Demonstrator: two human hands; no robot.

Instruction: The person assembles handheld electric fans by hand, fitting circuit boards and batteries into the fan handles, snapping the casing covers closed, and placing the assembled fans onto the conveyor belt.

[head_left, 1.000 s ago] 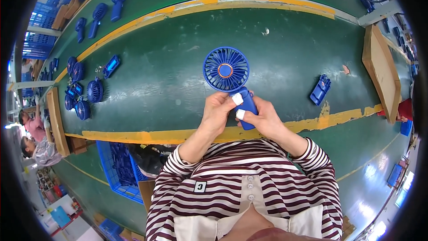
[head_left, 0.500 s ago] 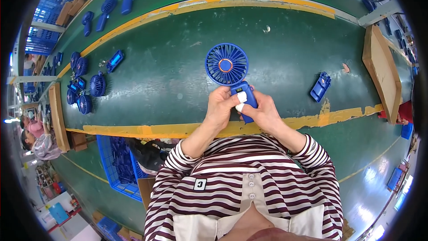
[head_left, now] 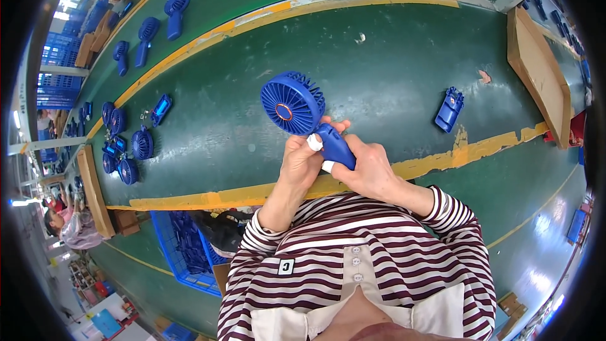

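Note:
A blue handheld fan [head_left: 291, 105] is held above the near part of the green bench, its round grille tilted to the left and an orange ring around its hub. My left hand [head_left: 302, 159] grips the neck just below the grille, with white tape on the thumb. Around the lower handle, my right hand [head_left: 368, 167] is closed, its thumb also wrapped in white tape. To the right, a blue handle shell [head_left: 449, 110] lies by itself on the bench.
Several blue fan heads [head_left: 142, 143] cluster at the bench's left, near an open handle shell [head_left: 161, 110]. Finished-looking fans [head_left: 145, 40] lie beyond the yellow strip. Cardboard pieces [head_left: 536, 76] edge the bench's sides. A blue crate [head_left: 165, 235] of parts stands below, left.
Both hands have turned the fan, so its grille now tips left and shows its side. The view has shifted slightly.

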